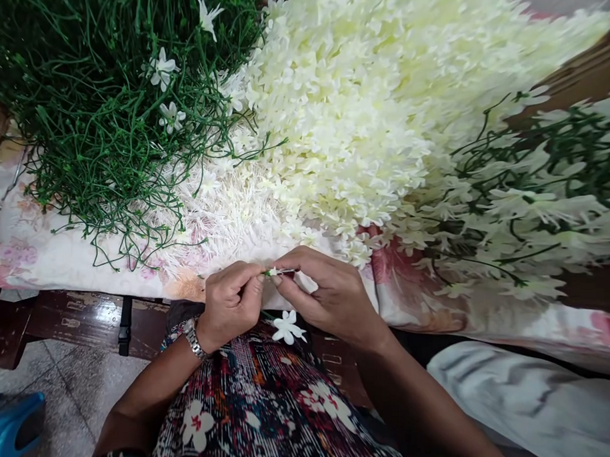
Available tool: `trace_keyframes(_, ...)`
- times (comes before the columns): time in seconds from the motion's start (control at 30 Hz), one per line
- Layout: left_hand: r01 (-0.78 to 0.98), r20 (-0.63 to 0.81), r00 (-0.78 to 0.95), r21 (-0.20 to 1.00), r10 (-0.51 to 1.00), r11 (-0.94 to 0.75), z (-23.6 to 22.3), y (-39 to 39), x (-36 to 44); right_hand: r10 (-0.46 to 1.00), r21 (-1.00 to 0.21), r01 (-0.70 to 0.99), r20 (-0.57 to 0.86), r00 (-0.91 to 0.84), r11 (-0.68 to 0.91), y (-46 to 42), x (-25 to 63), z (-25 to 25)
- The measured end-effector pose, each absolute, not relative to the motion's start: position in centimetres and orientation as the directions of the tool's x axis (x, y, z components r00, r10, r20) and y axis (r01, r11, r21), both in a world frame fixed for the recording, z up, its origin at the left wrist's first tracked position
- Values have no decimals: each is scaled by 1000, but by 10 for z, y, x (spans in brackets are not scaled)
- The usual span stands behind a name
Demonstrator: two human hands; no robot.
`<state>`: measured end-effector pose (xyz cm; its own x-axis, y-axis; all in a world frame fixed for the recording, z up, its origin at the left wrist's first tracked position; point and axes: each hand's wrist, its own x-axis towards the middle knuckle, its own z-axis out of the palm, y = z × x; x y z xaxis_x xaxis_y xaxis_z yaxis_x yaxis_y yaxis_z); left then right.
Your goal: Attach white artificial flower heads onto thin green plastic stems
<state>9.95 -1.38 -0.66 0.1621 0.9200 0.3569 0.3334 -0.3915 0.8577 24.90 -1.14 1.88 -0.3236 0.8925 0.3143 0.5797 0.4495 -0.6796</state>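
My left hand [232, 301] and my right hand [324, 291] meet at the table's near edge, fingertips pinched together on a small white flower piece on a green stem [276, 272]. My left wrist wears a metal watch [193, 339]. A finished white artificial flower [287, 328] hangs just below my hands, over my patterned lap. Beyond my hands lies a big heap of loose cream-white petals [360, 100].
A tangle of green plastic stems [101, 109] with a few white flowers fills the far left. Assembled flower stems [539, 200] lie at the right. A floral cloth [56, 257] covers the table. A blue object [14, 428] sits on the floor at the lower left.
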Motion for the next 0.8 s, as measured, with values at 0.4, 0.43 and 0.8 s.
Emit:
trace_keyframes(0.4, 384, 247, 316, 850, 916, -362, 4, -7, 92, 816, -560, 595, 362, -452, 577, -8, 254, 21)
trace_keyframes(0.43, 385, 246, 322, 848, 914, -364, 5, -7, 92, 811, -539, 607, 360, -461, 584, -8, 255, 22)
trace_keyframes(0.8, 293, 276, 325, 880, 905, -373, -2, -4, 92, 759, -536, 551, 328, -563, 640, 5, 259, 25)
